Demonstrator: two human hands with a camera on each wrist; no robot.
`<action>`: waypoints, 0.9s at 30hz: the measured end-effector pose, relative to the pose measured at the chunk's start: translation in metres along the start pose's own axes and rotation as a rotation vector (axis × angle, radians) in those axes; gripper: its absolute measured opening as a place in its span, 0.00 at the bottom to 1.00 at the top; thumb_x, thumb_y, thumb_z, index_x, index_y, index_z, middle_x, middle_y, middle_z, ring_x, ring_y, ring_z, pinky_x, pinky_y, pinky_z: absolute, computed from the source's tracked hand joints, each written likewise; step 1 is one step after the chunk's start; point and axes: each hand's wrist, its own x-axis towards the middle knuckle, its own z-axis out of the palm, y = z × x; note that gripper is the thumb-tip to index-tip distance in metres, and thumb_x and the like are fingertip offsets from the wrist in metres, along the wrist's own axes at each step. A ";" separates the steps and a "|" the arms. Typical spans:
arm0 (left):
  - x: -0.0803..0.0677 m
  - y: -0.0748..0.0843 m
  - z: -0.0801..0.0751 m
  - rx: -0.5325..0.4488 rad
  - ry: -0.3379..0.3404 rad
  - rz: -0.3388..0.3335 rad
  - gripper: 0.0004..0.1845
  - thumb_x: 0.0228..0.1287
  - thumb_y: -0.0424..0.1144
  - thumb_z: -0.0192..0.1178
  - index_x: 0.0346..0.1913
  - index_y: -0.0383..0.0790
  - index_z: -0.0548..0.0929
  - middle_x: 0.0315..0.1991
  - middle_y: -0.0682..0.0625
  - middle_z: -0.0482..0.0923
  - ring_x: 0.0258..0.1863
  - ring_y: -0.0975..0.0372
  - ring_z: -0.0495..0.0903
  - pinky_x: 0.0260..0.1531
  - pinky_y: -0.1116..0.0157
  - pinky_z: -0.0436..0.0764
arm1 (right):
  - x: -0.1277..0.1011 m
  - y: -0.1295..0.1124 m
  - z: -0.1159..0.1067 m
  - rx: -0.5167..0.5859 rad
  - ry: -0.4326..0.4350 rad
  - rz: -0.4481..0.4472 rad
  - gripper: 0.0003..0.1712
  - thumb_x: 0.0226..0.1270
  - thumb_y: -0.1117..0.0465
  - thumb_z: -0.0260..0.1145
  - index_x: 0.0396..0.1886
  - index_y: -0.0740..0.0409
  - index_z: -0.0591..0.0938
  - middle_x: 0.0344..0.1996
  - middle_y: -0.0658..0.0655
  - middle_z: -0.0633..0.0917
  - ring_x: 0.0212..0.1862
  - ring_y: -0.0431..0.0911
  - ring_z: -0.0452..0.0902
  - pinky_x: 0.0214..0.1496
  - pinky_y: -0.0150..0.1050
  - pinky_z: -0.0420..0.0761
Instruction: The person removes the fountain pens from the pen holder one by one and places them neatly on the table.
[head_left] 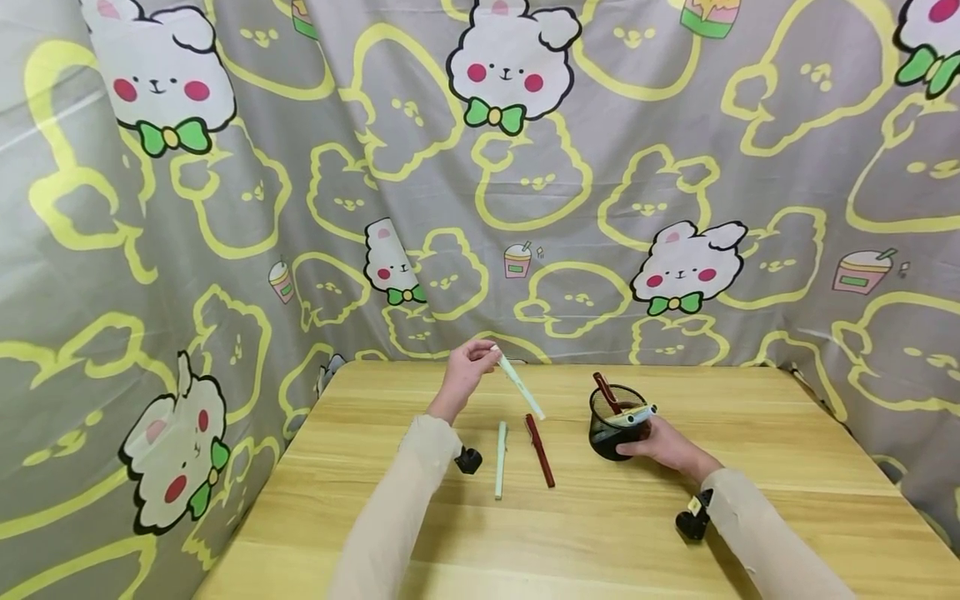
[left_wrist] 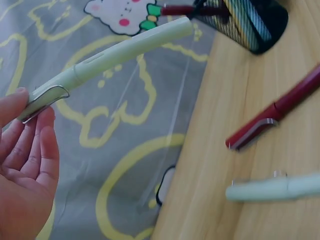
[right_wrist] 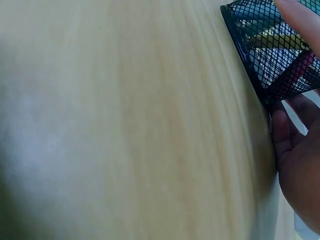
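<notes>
While the right hand [head_left: 663,446] grips the mesh cup [head_left: 613,429] holding two pens, the left hand [head_left: 467,372] pinches a green pen [head_left: 519,387]; two pens remain on the counter [head_left: 750,517], apparently outstanding.

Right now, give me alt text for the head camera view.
A left hand holds up a pale green pen over a wooden table, while the right hand holds a black mesh cup. Another green pen and a red pen lie between them.

Person, two arms in view. Left sleeve [head_left: 390,517]: long, pale beige, snug at the cuff. Right sleeve [head_left: 765,542]: matching beige. Small black camera unit strapped under each wrist [head_left: 468,460], [head_left: 693,521]. Hands bare.
</notes>
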 end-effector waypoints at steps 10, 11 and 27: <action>-0.002 -0.020 -0.030 0.125 0.034 -0.056 0.12 0.63 0.35 0.63 0.46 0.33 0.78 0.34 0.47 0.83 0.42 0.46 0.81 0.42 0.55 0.78 | 0.000 -0.002 0.001 0.014 0.000 0.008 0.41 0.51 0.65 0.75 0.64 0.72 0.67 0.58 0.68 0.74 0.54 0.34 0.72 0.55 0.25 0.67; -0.003 -0.021 -0.033 0.132 0.033 -0.063 0.11 0.63 0.35 0.63 0.45 0.33 0.78 0.34 0.47 0.83 0.42 0.45 0.81 0.40 0.57 0.78 | 0.000 -0.002 0.001 0.015 -0.002 0.002 0.41 0.52 0.66 0.74 0.64 0.73 0.66 0.59 0.69 0.73 0.55 0.34 0.71 0.55 0.24 0.66; -0.014 -0.058 -0.058 0.325 -0.047 -0.235 0.14 0.63 0.37 0.62 0.46 0.30 0.80 0.34 0.44 0.84 0.40 0.47 0.82 0.46 0.46 0.74 | 0.001 0.002 0.000 0.018 -0.016 0.019 0.41 0.52 0.65 0.74 0.64 0.72 0.66 0.59 0.69 0.73 0.55 0.34 0.71 0.55 0.26 0.67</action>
